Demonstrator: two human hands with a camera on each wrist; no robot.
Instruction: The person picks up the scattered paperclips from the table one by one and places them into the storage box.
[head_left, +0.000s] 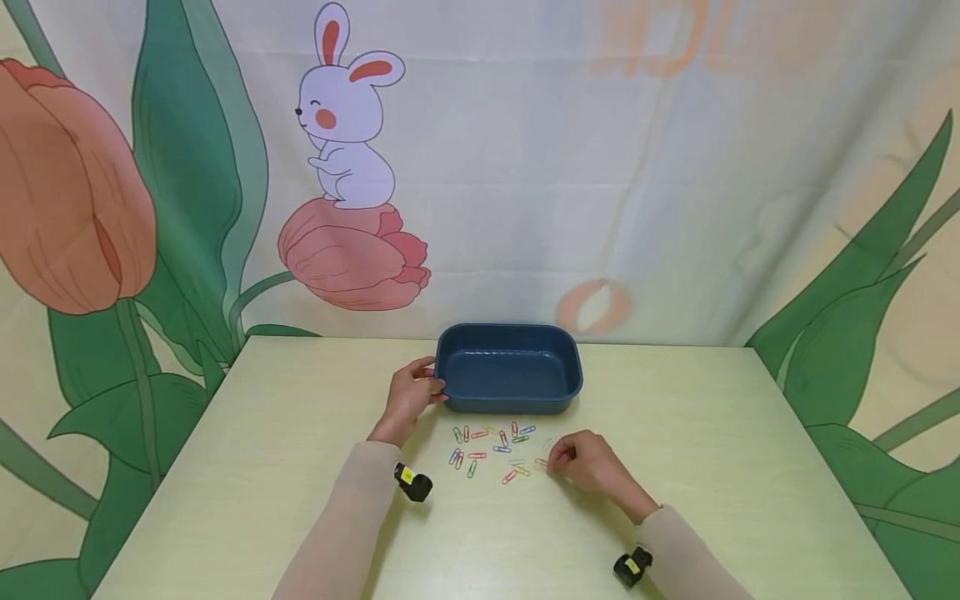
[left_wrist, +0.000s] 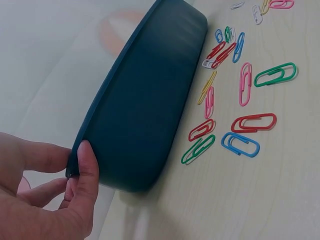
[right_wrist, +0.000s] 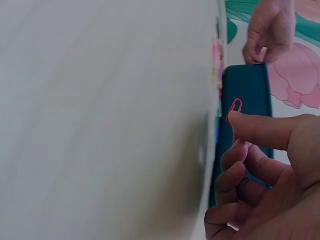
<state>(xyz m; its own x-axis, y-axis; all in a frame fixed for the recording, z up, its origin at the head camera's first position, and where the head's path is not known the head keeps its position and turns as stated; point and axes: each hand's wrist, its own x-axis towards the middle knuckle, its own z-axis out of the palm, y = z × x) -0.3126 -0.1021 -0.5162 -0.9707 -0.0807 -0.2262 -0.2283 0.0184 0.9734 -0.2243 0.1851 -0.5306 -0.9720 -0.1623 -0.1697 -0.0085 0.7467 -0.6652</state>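
Observation:
A dark blue rectangular tray (head_left: 510, 407) stands near the back of the table. My left hand (head_left: 408, 398) grips its left end, and in the left wrist view the thumb (left_wrist: 88, 167) presses the outer wall just below the rim. In front of the tray lie several coloured paper clips (head_left: 477, 456), scattered loosely. At their right side, my right hand (head_left: 592, 462) pinches a red paper clip (right_wrist: 235, 106) between thumb and fingertips. The right wrist view shows that clip's looped end sticking out past the thumb, while its other end is hidden by the fingers.
The pale wooden table (head_left: 690, 417) reaches back to a hanging cloth (head_left: 510, 208) printed with a rabbit and tulips. The tray stands close to this cloth. Each forearm wears a small black camera (head_left: 413, 482) at the wrist.

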